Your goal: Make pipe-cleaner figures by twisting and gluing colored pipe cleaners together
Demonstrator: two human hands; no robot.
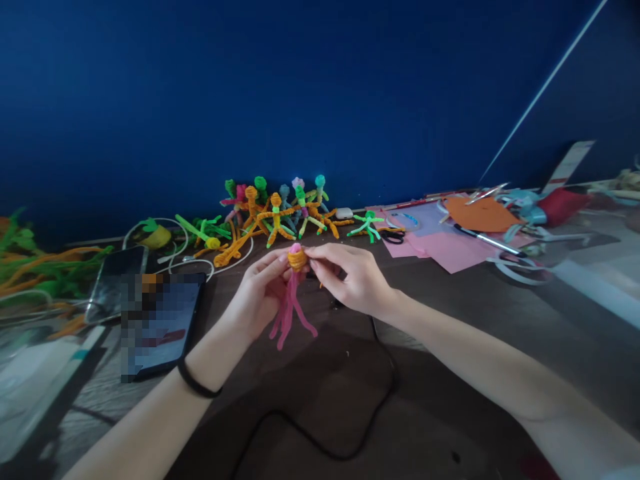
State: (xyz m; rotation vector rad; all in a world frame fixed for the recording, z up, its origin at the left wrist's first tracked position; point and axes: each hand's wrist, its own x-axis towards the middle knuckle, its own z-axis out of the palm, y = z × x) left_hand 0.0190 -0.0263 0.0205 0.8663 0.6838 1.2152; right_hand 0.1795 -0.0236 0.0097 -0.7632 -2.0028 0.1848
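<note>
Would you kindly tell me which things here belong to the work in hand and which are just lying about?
In hand: pink pipe-cleaner figure, its orange coil, held by left hand and right hand.
Lying about: finished figures, tablet, pink paper, orange paper, black cable, loose pipe cleaners.

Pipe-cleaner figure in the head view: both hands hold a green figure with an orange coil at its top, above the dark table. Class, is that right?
Not quite: the head view shows the pipe-cleaner figure is pink, not green. The left hand and right hand both hold it, an orange coil at its top, above the dark table.
</note>
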